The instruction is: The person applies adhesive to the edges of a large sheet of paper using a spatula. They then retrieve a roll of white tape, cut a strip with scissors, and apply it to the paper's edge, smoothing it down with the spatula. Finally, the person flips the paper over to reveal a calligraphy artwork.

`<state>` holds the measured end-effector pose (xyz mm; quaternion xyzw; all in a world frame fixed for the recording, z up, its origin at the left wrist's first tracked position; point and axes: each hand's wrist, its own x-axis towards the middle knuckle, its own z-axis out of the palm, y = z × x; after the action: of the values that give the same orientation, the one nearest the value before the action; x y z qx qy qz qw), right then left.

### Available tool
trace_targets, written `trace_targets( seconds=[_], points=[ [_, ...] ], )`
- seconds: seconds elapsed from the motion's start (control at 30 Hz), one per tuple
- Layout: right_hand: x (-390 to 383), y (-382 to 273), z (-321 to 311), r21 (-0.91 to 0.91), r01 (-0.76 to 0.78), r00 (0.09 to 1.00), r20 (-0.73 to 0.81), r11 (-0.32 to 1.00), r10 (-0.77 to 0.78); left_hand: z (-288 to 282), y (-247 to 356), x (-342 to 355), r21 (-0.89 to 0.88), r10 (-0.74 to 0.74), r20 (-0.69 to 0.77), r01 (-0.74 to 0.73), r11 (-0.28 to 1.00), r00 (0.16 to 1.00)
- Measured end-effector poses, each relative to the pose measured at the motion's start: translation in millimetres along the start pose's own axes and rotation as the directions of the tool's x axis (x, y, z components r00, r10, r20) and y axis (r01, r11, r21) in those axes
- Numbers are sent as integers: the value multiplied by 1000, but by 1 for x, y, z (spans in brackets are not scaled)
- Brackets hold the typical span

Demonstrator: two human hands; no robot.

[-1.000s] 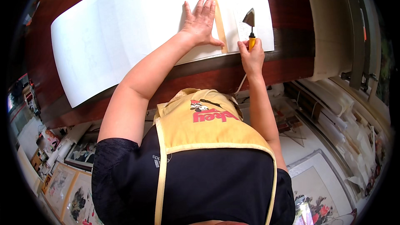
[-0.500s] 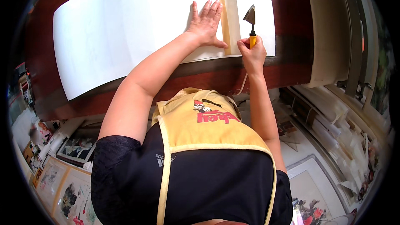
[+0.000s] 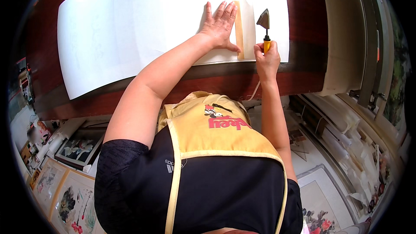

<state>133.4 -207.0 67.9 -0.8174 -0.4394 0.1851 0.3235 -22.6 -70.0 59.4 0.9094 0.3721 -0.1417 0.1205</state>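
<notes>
Her left hand (image 3: 219, 28) lies flat with fingers spread on the big white paper (image 3: 130, 30), beside a tan strip (image 3: 238, 28). Her right hand (image 3: 267, 58) grips a small yellow-handled iron (image 3: 264, 26) near the table's (image 3: 307, 39) front edge.

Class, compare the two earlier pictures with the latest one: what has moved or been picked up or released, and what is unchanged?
No clear change. The left hand stays pressed flat on the white paper sheet beside the tan strip. The right hand still grips the yellow-handled small iron, tip up, by the strip. Nothing was picked up or released.
</notes>
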Motion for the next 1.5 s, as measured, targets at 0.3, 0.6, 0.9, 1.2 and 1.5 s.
trace_targets(
  seconds=[0.3,0.6,0.9,1.2,1.5],
  points=[
    [-17,-17,-48,-284,154,985,114,946,-126,1,-1,2,-23,2,3,-2,1000,1000],
    [-25,-32,-51,-237,222,969,158,946,-188,-2,0,4,-2,3,41,-3,1000,999],
    [-10,-41,-28,-431,266,962,179,862,-207,7,-2,4,-32,12,-14,-12,999,1000],
    [49,-52,-3,-459,262,965,150,849,-217,13,1,-2,-221,-46,-105,22,975,993],
    [81,-61,0,-424,275,958,196,863,-209,17,0,-3,-278,-54,-154,10,961,987]
  ],
)
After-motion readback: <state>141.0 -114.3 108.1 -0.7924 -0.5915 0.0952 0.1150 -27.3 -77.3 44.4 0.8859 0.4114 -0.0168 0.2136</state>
